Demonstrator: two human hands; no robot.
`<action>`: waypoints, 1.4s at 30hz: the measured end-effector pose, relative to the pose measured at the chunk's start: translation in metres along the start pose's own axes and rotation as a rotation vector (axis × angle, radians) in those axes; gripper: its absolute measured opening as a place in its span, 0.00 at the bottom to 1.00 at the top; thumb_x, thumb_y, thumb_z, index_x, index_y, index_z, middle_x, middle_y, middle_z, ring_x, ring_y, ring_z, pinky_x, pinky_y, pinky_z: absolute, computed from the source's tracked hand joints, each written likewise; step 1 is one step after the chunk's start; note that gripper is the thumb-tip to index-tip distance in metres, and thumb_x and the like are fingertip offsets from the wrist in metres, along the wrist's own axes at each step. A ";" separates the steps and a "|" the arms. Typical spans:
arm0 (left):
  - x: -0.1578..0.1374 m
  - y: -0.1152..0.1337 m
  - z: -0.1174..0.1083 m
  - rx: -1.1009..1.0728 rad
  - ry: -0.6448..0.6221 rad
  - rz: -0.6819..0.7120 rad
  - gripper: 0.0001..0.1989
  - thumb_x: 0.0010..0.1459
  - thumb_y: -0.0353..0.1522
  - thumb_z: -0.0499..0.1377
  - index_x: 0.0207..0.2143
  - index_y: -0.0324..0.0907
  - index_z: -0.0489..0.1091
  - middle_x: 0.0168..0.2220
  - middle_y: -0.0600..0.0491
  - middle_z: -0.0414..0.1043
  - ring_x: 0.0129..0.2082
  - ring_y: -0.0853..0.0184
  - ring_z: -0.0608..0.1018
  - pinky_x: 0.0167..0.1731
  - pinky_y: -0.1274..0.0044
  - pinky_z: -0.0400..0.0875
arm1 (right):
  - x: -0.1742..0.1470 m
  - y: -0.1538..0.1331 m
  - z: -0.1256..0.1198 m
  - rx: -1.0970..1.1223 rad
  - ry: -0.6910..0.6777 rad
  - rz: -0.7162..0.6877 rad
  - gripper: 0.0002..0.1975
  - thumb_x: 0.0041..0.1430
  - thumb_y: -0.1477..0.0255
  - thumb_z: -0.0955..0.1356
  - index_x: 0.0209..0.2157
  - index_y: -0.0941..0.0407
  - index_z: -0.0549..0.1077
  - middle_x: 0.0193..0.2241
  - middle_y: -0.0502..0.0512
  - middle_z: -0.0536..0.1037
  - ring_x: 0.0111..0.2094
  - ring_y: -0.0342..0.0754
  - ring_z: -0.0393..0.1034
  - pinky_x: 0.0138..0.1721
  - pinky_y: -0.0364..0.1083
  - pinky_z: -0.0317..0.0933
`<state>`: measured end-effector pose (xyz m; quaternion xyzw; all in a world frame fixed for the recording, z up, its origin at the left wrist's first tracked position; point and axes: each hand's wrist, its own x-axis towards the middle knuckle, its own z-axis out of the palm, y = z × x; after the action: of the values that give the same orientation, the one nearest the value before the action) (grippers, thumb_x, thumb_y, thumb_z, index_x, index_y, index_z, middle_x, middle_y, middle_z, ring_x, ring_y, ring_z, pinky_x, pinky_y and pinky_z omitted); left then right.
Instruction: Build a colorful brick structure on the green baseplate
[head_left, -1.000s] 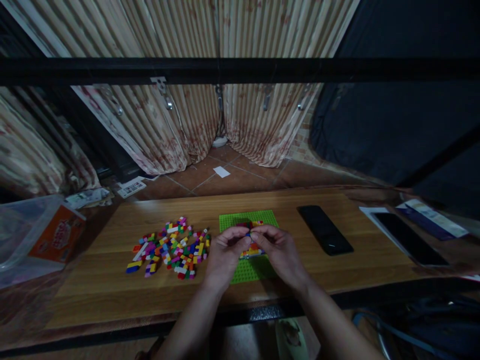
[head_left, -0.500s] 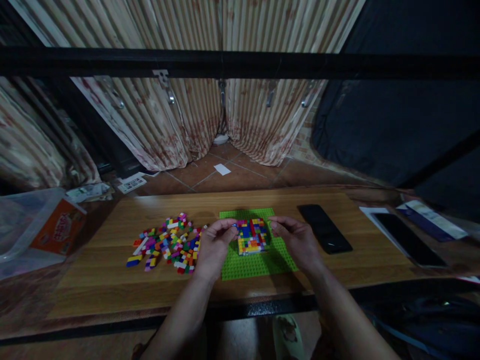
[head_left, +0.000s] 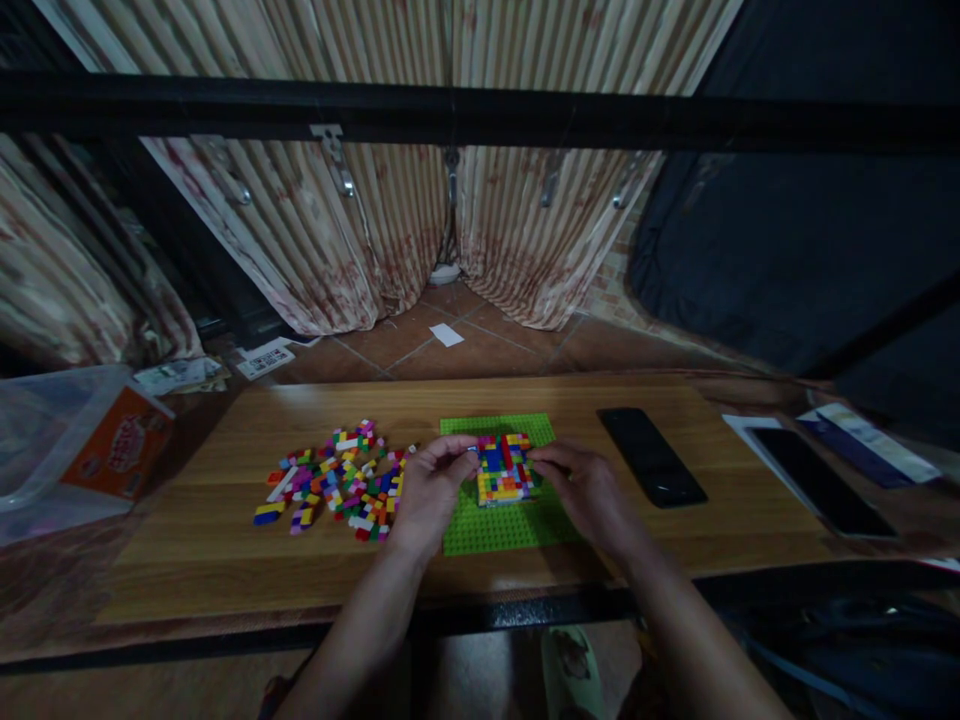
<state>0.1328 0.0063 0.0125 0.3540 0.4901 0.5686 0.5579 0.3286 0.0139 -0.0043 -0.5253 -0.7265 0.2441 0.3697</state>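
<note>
A block of multicoloured toy bricks (head_left: 504, 470) stands on a green baseplate (head_left: 487, 530) on the wooden table. At the block's left side is my left hand (head_left: 435, 485), thumb and forefinger pinched together; a small bluish bit shows at the fingertips, too small to name. My right hand (head_left: 585, 485) is at the block's right edge, its fingers closed in a pinch. Whether a brick is between those fingers is hidden. Left of the baseplate lies a loose pile of small coloured bricks (head_left: 337, 480).
A black phone (head_left: 651, 455) lies on the table (head_left: 225, 575) to the right. Beyond the right edge is another dark flat device (head_left: 821, 480). A clear plastic bin (head_left: 52, 430) with an orange label stands at the left. Curtains (head_left: 360, 240) hang behind.
My right hand has moved left, from beside the block to its right edge. My left hand stays at the block's left side. The view has tilted slightly.
</note>
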 end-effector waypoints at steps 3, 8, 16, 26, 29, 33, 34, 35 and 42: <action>-0.001 0.000 0.000 0.008 -0.006 0.004 0.08 0.43 0.29 0.66 0.30 0.38 0.78 0.26 0.54 0.75 0.26 0.72 0.72 0.30 0.80 0.67 | 0.000 -0.004 0.003 -0.013 -0.037 -0.049 0.10 0.60 0.71 0.64 0.36 0.51 0.78 0.35 0.54 0.78 0.37 0.48 0.73 0.41 0.47 0.64; 0.000 -0.001 0.000 0.015 -0.016 0.009 0.08 0.44 0.29 0.65 0.30 0.38 0.78 0.27 0.54 0.75 0.27 0.71 0.73 0.30 0.80 0.67 | 0.002 -0.005 0.010 -0.020 -0.039 -0.077 0.10 0.60 0.72 0.64 0.35 0.51 0.79 0.34 0.52 0.77 0.36 0.47 0.72 0.39 0.46 0.64; 0.001 -0.004 -0.001 0.016 -0.019 -0.002 0.08 0.43 0.28 0.65 0.31 0.38 0.77 0.27 0.55 0.75 0.27 0.73 0.72 0.30 0.81 0.67 | 0.004 -0.008 0.016 -0.020 0.026 -0.032 0.08 0.59 0.74 0.66 0.34 0.54 0.78 0.32 0.53 0.78 0.34 0.47 0.73 0.38 0.46 0.64; 0.003 -0.004 -0.001 -0.029 -0.012 -0.015 0.08 0.43 0.29 0.65 0.30 0.38 0.77 0.27 0.54 0.76 0.27 0.72 0.74 0.31 0.80 0.69 | 0.008 0.005 0.018 0.087 0.206 0.174 0.18 0.56 0.60 0.67 0.41 0.58 0.76 0.37 0.59 0.78 0.33 0.50 0.71 0.37 0.49 0.65; 0.001 -0.003 0.000 -0.030 -0.012 -0.022 0.09 0.43 0.29 0.66 0.31 0.38 0.77 0.27 0.54 0.76 0.28 0.71 0.75 0.31 0.80 0.69 | 0.009 0.004 0.027 0.068 0.198 0.230 0.22 0.54 0.59 0.67 0.46 0.58 0.74 0.42 0.61 0.77 0.38 0.52 0.71 0.40 0.52 0.65; -0.001 -0.003 -0.001 -0.027 -0.015 -0.027 0.09 0.43 0.30 0.66 0.31 0.37 0.77 0.27 0.53 0.76 0.28 0.71 0.75 0.31 0.79 0.70 | 0.011 0.004 0.036 0.113 0.184 0.268 0.23 0.53 0.60 0.68 0.47 0.58 0.74 0.44 0.62 0.76 0.43 0.54 0.70 0.45 0.54 0.63; -0.001 -0.003 -0.001 -0.031 -0.014 -0.027 0.09 0.43 0.30 0.66 0.31 0.37 0.77 0.26 0.53 0.76 0.28 0.71 0.75 0.31 0.79 0.70 | 0.011 0.005 0.037 0.139 0.185 0.280 0.23 0.53 0.60 0.68 0.47 0.59 0.74 0.44 0.62 0.76 0.43 0.54 0.70 0.46 0.54 0.63; -0.001 -0.003 -0.001 -0.035 -0.012 -0.028 0.09 0.43 0.30 0.66 0.31 0.37 0.77 0.26 0.53 0.76 0.28 0.71 0.75 0.31 0.80 0.70 | 0.011 0.007 0.039 0.165 0.188 0.292 0.23 0.52 0.60 0.68 0.47 0.59 0.73 0.44 0.62 0.76 0.43 0.54 0.70 0.46 0.54 0.63; 0.000 -0.006 0.000 -0.029 -0.017 -0.028 0.08 0.44 0.29 0.65 0.31 0.38 0.76 0.26 0.54 0.76 0.27 0.72 0.75 0.30 0.80 0.69 | 0.008 0.011 0.046 0.192 0.220 0.267 0.23 0.53 0.61 0.68 0.48 0.58 0.72 0.45 0.61 0.76 0.45 0.55 0.70 0.48 0.55 0.62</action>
<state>0.1344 0.0061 0.0068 0.3438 0.4819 0.5646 0.5752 0.2968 0.0262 -0.0385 -0.6028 -0.5792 0.3000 0.4595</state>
